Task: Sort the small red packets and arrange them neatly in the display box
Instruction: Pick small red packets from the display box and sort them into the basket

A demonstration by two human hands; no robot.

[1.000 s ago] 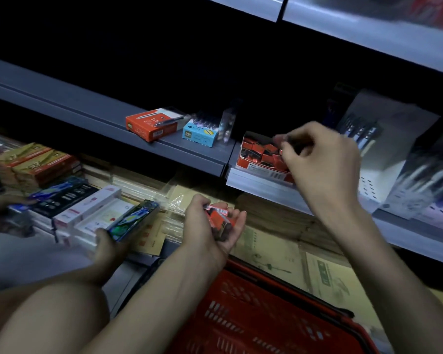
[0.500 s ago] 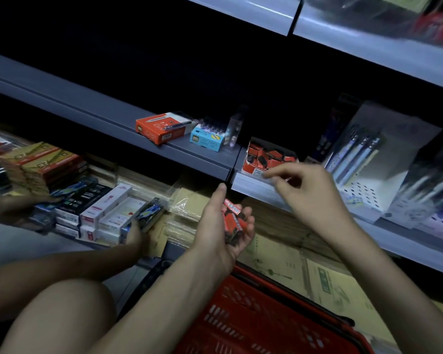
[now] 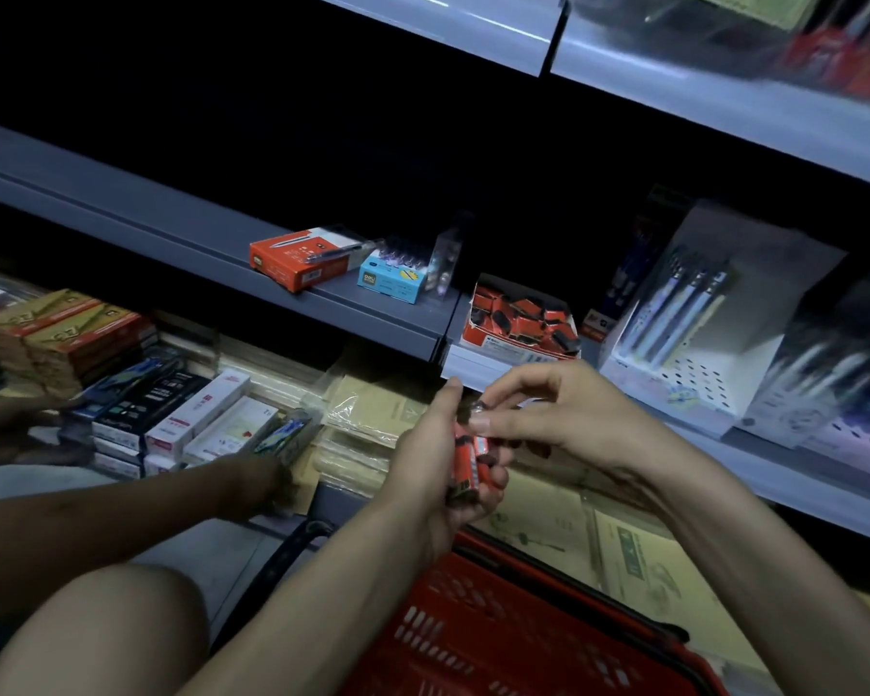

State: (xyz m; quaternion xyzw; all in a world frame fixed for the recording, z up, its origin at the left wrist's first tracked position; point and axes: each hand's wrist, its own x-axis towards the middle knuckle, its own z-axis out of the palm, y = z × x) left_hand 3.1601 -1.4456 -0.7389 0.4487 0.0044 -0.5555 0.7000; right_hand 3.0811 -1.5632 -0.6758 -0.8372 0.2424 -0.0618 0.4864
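Note:
A red display box (image 3: 503,343) stands on the grey shelf (image 3: 372,313), holding several small red packets lying at mixed angles. My left hand (image 3: 438,474) is below it, palm up, cupping a small bunch of red packets (image 3: 468,464). My right hand (image 3: 538,419) has its fingertips at the top of that bunch, pinching one packet. Both hands are in front of the shelf edge, clear of the box.
An orange pen box (image 3: 297,261) and a light blue box (image 3: 393,278) sit on the shelf left of the display box; white pen displays (image 3: 699,344) stand to its right. A red basket (image 3: 498,640) is under my arms. Another person's arm (image 3: 121,509) reaches to boxes at lower left.
My right hand has come down from the display box to the packets in my left hand. The view has shifted closer and lower.

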